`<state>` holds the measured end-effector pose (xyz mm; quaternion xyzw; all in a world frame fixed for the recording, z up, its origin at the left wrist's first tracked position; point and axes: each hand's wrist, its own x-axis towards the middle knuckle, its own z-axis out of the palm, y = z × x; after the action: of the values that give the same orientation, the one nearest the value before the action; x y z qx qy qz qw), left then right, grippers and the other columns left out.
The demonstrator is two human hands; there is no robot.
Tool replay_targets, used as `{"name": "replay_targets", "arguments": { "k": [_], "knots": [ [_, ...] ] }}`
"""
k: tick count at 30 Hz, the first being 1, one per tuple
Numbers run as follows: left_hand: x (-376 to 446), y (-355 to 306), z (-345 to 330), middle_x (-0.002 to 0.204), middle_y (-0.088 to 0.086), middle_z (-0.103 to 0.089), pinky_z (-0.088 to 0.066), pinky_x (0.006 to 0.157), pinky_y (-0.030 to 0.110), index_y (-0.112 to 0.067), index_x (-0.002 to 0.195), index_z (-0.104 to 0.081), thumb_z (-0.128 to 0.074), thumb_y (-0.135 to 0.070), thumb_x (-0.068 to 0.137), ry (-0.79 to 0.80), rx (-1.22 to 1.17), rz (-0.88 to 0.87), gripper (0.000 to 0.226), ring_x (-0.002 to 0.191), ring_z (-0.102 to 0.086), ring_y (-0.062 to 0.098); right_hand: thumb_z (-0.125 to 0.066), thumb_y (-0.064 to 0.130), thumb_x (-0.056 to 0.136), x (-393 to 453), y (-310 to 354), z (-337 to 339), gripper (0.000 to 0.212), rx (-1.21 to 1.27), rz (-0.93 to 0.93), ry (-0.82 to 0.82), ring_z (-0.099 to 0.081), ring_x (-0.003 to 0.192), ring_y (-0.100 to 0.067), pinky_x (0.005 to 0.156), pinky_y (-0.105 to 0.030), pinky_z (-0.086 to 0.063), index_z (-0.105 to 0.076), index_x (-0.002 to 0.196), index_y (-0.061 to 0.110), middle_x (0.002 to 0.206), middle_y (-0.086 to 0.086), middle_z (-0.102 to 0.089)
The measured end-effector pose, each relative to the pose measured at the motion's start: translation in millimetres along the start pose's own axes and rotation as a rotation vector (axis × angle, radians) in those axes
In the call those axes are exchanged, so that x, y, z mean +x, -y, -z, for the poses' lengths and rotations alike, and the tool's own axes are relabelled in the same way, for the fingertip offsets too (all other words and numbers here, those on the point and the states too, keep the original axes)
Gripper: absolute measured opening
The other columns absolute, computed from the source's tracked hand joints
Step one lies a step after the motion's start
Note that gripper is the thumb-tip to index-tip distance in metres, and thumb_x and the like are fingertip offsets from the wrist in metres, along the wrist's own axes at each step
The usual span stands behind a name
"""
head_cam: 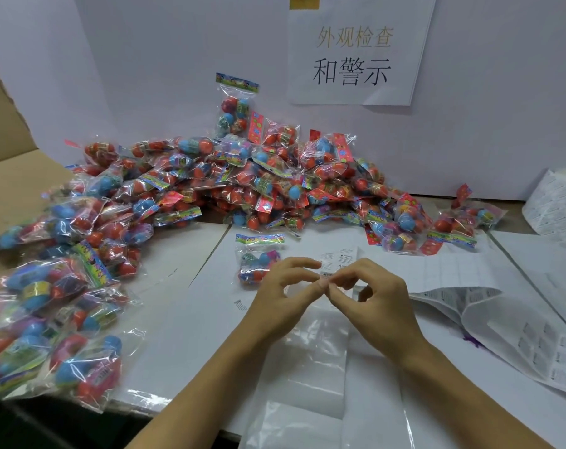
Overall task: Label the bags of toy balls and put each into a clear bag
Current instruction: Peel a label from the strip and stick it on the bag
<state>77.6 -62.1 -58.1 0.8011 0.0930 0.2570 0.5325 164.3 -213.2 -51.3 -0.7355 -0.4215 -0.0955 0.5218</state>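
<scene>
1. Head view: left hand point(283, 285) and right hand point(371, 291) meet at the fingertips at table centre, both w/ curled fingers pinching a small white label point(338, 259) between them.
2. One ball bag point(257, 260) lies flat just beyond the left hand, touching neither hand.
3. Clear bags point(314, 361) lie flat under the wrists, near the table's front edge.
4. Big pile point(229, 179) of ball bags along the back wall, spilling down the left side.
5. Label sheets point(502, 319) spread on the right; label roll point(557, 202) far right.
6. Paper sign point(353, 59) w/ printed characters on the wall.
</scene>
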Motion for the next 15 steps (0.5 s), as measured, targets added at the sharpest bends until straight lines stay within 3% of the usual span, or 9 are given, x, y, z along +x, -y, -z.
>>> {"name": "replay_targets", "arguments": {
  "k": [2,4,6,9,11,13,15],
  "knots": [
    [0,-4,1,0.117,-0.008,-0.071,-0.050,0.104,0.049,-0.033,0.082,-0.081,-0.074,-0.037,0.081,-0.022,-0.105,0.015,0.008,0.119,-0.063,0.014,-0.084,0.041,0.075,1,1,2,0.028,0.068,-0.095,-0.017,-0.062,0.085,-0.011,0.061,-0.017,-0.048,-0.069,0.092,0.024,0.087,0.013,-0.065],
    [0,-4,3,0.117,-0.005,-0.071,-0.051,0.103,0.050,-0.020,0.089,-0.083,-0.076,-0.028,0.088,-0.025,-0.136,0.034,0.011,0.116,-0.064,0.014,-0.080,0.053,0.068,4,1,4,0.042,0.139,-0.251,0.014,-0.062,0.089,-0.006,0.066,-0.017,-0.051,-0.067,0.100,0.030,0.094,0.014,-0.065],
    [1,-1,4,0.117,-0.004,-0.071,-0.051,0.103,0.048,-0.012,0.095,-0.083,-0.072,-0.017,0.095,-0.017,-0.118,0.051,0.011,0.114,-0.065,0.011,-0.080,0.048,0.073,5,0,4,0.031,0.216,-0.334,0.081,-0.064,0.086,-0.005,0.068,-0.023,-0.051,-0.072,0.095,0.028,0.088,0.012,-0.070],
    [1,1,2,0.118,-0.008,-0.069,-0.048,0.106,0.046,-0.017,0.097,-0.082,-0.072,-0.017,0.095,-0.025,-0.028,0.034,0.010,0.119,-0.060,0.011,-0.079,0.023,0.084,5,0,2,0.004,0.291,-0.319,0.074,-0.066,0.079,-0.008,0.069,-0.032,-0.050,-0.076,0.083,0.021,0.081,0.007,-0.073],
    [0,4,0,0.122,-0.006,-0.065,-0.043,0.109,0.042,-0.019,0.103,-0.080,-0.074,-0.022,0.092,-0.094,0.133,-0.057,0.013,0.125,-0.052,0.012,-0.078,0.018,0.086,5,1,1,0.006,0.309,-0.325,0.037,-0.065,0.076,-0.007,0.068,-0.031,-0.050,-0.075,0.080,0.020,0.078,0.008,-0.072],
    [2,9,2,0.131,0.003,-0.062,-0.039,0.111,0.041,-0.016,0.117,-0.075,-0.071,-0.023,0.085,-0.228,0.340,-0.113,0.033,0.131,-0.045,0.021,-0.077,0.016,0.086,6,0,1,0.011,0.339,-0.355,-0.022,-0.061,0.068,-0.003,0.066,-0.028,-0.046,-0.073,0.076,0.020,0.074,0.008,-0.071],
    [8,18,12,0.148,0.010,-0.052,-0.032,0.117,0.044,-0.019,0.134,-0.067,-0.071,-0.017,0.081,-0.305,0.534,-0.042,0.054,0.143,-0.035,0.034,-0.077,0.017,0.086,7,-1,3,0.011,0.349,-0.385,-0.053,-0.058,0.064,-0.001,0.066,-0.027,-0.045,-0.073,0.076,0.020,0.073,0.008,-0.070]
  ]
}}
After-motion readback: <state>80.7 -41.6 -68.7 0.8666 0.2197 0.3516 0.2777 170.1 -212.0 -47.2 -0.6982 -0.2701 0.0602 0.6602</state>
